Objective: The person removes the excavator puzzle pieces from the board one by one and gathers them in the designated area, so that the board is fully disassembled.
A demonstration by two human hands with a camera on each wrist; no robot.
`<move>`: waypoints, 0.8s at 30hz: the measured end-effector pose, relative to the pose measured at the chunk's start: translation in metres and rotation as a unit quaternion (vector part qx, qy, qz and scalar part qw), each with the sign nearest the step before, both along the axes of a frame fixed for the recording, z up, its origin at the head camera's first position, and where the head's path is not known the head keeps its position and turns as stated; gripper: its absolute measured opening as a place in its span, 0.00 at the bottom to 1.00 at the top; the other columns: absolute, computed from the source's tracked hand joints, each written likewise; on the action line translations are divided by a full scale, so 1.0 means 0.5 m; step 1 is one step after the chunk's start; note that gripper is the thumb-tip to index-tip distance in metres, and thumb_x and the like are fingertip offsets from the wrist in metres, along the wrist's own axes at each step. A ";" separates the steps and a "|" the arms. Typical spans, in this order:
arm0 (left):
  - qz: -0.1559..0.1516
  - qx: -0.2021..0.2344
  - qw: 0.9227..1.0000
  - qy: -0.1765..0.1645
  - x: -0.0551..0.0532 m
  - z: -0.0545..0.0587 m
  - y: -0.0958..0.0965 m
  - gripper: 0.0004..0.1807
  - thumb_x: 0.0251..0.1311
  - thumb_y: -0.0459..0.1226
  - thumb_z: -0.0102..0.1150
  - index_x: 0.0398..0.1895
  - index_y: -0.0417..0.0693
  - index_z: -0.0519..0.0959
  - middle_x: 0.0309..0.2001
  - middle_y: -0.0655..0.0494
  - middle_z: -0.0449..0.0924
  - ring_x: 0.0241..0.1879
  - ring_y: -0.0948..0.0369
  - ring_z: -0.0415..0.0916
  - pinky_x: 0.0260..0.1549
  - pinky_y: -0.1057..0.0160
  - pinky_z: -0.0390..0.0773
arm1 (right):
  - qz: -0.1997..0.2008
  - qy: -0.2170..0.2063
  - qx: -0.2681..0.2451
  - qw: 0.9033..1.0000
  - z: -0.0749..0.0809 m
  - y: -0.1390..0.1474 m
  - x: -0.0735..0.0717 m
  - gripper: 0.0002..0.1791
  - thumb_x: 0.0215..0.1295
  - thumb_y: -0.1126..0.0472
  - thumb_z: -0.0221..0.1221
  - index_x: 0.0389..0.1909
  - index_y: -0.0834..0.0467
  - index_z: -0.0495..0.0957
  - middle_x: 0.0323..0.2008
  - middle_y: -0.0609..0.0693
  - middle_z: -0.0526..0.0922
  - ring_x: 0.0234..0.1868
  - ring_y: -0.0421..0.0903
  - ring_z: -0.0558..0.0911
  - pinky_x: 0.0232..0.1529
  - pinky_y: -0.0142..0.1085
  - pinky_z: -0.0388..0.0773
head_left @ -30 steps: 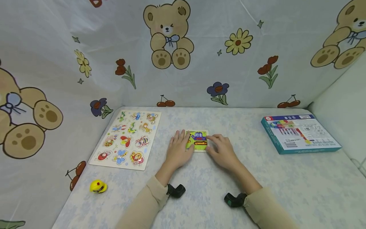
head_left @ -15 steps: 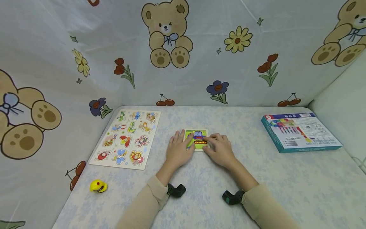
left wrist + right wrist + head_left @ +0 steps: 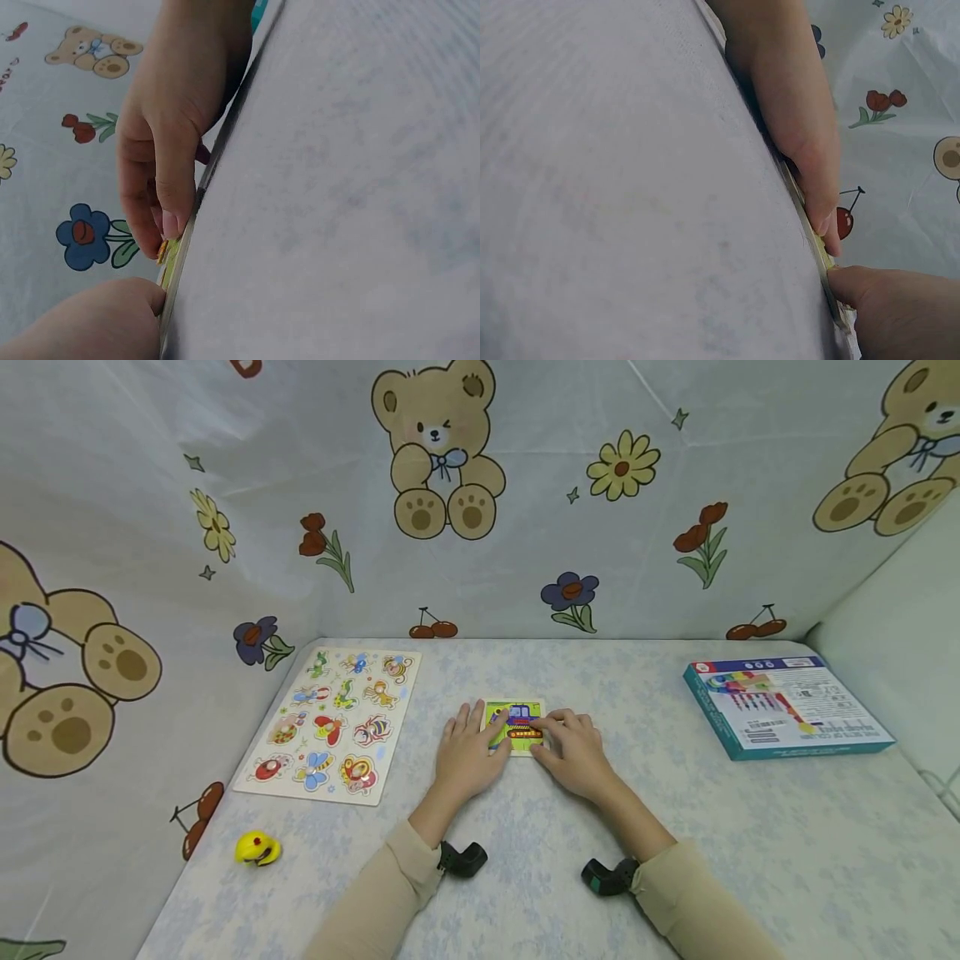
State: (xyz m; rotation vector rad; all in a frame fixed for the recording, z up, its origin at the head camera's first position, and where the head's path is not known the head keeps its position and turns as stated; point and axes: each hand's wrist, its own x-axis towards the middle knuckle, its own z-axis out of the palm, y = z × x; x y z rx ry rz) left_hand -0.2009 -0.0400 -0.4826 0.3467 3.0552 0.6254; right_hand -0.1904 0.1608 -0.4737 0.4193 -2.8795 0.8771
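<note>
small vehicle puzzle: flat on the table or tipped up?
Flat. The head view shows the puzzle picture side up; both wrist views show its edge lying along the table.

The small picture board [image 3: 519, 715] looks like thin wood, with a smooth printed face and a pale, plain edge. The large picture board [image 3: 330, 727] appears to be wood or thick card, I cannot tell which, and its printed surface is smooth. The toy [image 3: 257, 847] seems to be of hard, shiny plastic. The box [image 3: 787, 710] looks like cardboard with a glossy print. The table cover [image 3: 532, 852] is matt. The hanging sheet [image 3: 510, 585] is fabric or plastic, lightly creased, with a faint sheen. The sleeves [image 3: 382, 893] are of matt cloth, and the wrist devices [image 3: 465, 862] look like dull plastic.
</note>
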 end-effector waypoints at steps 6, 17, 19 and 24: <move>0.003 -0.007 1.000 -0.008 0.000 0.001 -0.001 0.30 0.71 0.60 0.36 0.75 0.75 0.58 0.81 0.53 0.44 0.81 0.50 0.36 0.78 0.46 0.40 | 0.000 0.000 -0.058 0.998 0.001 -0.003 -0.001 0.21 0.64 0.54 0.66 0.57 0.50 0.79 0.55 0.50 0.78 0.54 0.52 0.69 0.56 0.51 0.65; 0.001 -0.006 1.000 -0.009 0.003 0.004 -0.003 0.30 0.72 0.60 0.36 0.76 0.74 0.57 0.81 0.54 0.44 0.81 0.51 0.36 0.78 0.46 0.39 | -0.022 -0.016 -0.128 0.991 0.014 -0.007 0.001 0.14 0.64 0.59 0.66 0.50 0.53 0.80 0.43 0.50 0.83 0.44 0.47 0.71 0.48 0.40 0.71; 0.001 -0.006 1.000 -0.007 0.003 0.004 -0.003 0.30 0.71 0.60 0.37 0.76 0.74 0.57 0.81 0.53 0.44 0.81 0.51 0.36 0.78 0.46 0.39 | -0.025 -0.020 -0.141 0.989 0.016 -0.004 0.001 0.13 0.65 0.60 0.65 0.50 0.54 0.80 0.41 0.52 0.83 0.43 0.48 0.72 0.47 0.40 0.71; 0.001 0.000 1.000 -0.007 0.004 0.004 -0.003 0.30 0.71 0.60 0.38 0.75 0.73 0.59 0.80 0.53 0.45 0.81 0.51 0.37 0.78 0.45 0.40 | -0.031 -0.059 -0.160 0.985 0.026 0.013 0.001 0.14 0.67 0.58 0.63 0.53 0.53 0.79 0.41 0.51 0.83 0.41 0.47 0.76 0.43 0.38 0.73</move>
